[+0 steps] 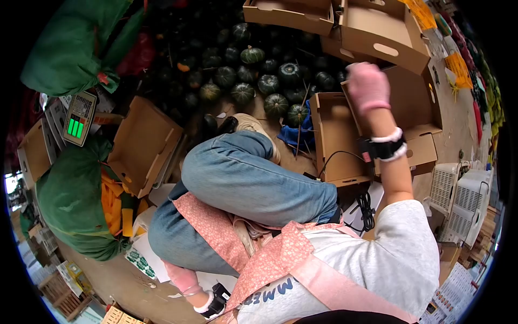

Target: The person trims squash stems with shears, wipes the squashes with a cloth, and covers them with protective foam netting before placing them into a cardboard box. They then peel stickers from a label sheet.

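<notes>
My right hand (369, 87), in a pink glove, reaches up to the right, at the near-left rim of an open cardboard box (413, 97). Its fingers look curled round the rim, though the fingertips are partly hidden. A second open cardboard box (335, 141) sits just left of it. My left hand (181, 278), also in a pink glove, is low beside my bent leg, above some white sheets; its fingers are hidden. Black straps with white bands circle both wrists. Dark green squashes (242, 93) lie in a large pile ahead of my shoes.
More cardboard boxes (386, 33) are stacked at the upper right. On the left, a digital scale display (80, 120) stands by green sacks (75, 202) and another box (144, 143). A coiled black cable (366, 210) lies by my hip. White plastic crates (467, 200) stand far right.
</notes>
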Demonstrator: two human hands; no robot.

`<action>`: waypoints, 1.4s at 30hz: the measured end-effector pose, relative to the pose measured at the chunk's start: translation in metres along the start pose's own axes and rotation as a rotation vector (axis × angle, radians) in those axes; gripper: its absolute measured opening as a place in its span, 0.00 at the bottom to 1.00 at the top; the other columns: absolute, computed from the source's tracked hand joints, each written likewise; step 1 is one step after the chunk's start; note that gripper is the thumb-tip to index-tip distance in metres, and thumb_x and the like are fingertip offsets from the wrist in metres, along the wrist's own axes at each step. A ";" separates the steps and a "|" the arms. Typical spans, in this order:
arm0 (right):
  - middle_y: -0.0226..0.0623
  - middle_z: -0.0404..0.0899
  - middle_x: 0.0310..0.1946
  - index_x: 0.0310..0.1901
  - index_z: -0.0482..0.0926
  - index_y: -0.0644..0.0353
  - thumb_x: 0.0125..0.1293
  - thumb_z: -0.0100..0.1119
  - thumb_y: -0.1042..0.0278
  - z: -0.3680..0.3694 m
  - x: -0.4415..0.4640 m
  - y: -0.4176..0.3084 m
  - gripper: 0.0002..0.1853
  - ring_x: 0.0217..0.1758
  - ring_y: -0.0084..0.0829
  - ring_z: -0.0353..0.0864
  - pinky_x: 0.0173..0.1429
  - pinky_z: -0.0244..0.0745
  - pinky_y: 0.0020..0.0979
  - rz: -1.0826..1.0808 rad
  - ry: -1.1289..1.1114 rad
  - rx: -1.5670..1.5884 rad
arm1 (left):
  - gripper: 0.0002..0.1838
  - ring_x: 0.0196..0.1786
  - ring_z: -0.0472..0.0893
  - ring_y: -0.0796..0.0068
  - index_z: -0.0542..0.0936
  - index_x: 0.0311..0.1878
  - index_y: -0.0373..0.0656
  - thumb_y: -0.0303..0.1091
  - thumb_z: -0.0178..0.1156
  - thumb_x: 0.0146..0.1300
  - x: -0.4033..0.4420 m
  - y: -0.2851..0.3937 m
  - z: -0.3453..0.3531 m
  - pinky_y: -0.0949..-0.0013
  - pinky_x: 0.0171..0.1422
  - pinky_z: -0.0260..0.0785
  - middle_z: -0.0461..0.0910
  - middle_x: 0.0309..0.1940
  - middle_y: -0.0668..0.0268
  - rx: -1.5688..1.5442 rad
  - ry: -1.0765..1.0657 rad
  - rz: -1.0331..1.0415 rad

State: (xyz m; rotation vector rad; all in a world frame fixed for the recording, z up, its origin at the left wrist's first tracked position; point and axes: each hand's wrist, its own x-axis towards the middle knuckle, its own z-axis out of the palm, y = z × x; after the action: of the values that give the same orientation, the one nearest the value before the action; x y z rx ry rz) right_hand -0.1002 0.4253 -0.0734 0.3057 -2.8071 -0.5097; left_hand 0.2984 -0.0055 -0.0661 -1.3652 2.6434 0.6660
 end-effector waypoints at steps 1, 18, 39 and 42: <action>0.36 0.79 0.30 0.31 0.78 0.53 0.58 0.52 0.69 0.003 0.001 -0.026 0.05 0.36 0.35 0.81 0.38 0.80 0.34 -0.046 -0.234 0.010 | 0.36 0.60 0.69 0.49 0.61 0.64 0.37 0.40 0.62 0.54 0.000 0.001 0.001 0.60 0.62 0.61 0.70 0.58 0.47 0.001 0.011 0.020; 0.33 0.70 0.53 0.52 0.76 0.35 0.35 0.73 0.63 0.095 -0.010 -0.054 0.34 0.61 0.35 0.67 0.54 0.69 0.36 -0.379 -1.103 -0.155 | 0.25 0.56 0.73 0.50 0.71 0.55 0.32 0.33 0.61 0.55 -0.003 0.014 -0.007 0.62 0.60 0.63 0.74 0.54 0.48 -0.057 -0.022 0.022; 0.47 0.78 0.48 0.50 0.78 0.56 0.64 0.44 0.41 0.190 -0.097 -0.069 0.27 0.52 0.44 0.77 0.55 0.70 0.37 0.662 -1.223 0.526 | 0.27 0.57 0.73 0.59 0.67 0.58 0.32 0.33 0.62 0.56 0.043 0.003 -0.016 0.65 0.59 0.65 0.72 0.56 0.52 0.311 -0.204 0.073; 0.49 0.79 0.43 0.46 0.78 0.57 0.61 0.51 0.52 0.210 -0.104 -0.073 0.19 0.50 0.48 0.76 0.55 0.70 0.41 0.749 -0.660 0.567 | 0.30 0.59 0.71 0.62 0.65 0.60 0.31 0.33 0.63 0.56 0.050 0.018 -0.015 0.66 0.63 0.62 0.70 0.59 0.53 0.192 -0.215 0.059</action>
State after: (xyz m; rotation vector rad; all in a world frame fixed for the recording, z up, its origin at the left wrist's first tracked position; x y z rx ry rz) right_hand -0.0539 0.4499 -0.3133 -0.9544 -3.2871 0.4440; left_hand 0.2563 -0.0407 -0.0602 -1.1029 2.5095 0.5160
